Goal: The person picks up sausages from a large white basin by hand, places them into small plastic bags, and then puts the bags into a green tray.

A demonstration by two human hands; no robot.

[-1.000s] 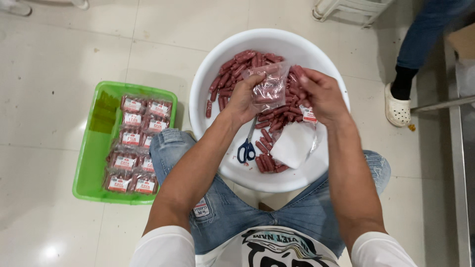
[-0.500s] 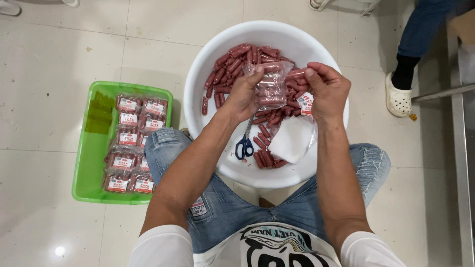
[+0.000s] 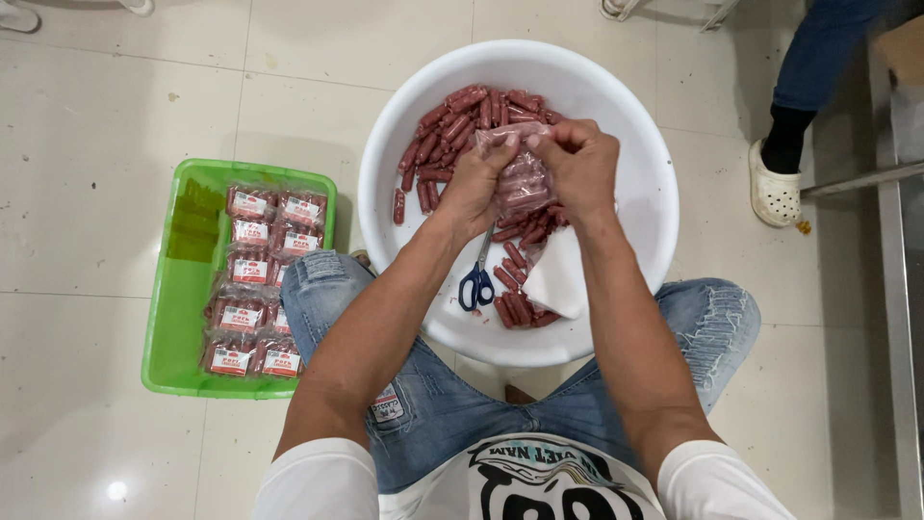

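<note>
A clear plastic bag of red sausages (image 3: 523, 183) hangs between both my hands over a big white basin (image 3: 635, 221). My left hand (image 3: 474, 185) grips the bag's left side and top. My right hand (image 3: 580, 166) pinches the bag's top from the right. Loose red sausages (image 3: 452, 135) lie piled in the basin under and behind the bag. Blue-handled scissors (image 3: 477, 281) rest in the basin near my left wrist, beside a stack of white empty bags (image 3: 560, 277).
A green tray (image 3: 178, 318) on the tiled floor at my left holds several sealed sausage packs (image 3: 252, 289). Another person's leg and white clog (image 3: 775, 183) stand at the upper right, next to a metal table leg (image 3: 900, 308).
My hands have come closer together at the bag's top, and the bag now hangs narrower and bunched instead of held wide.
</note>
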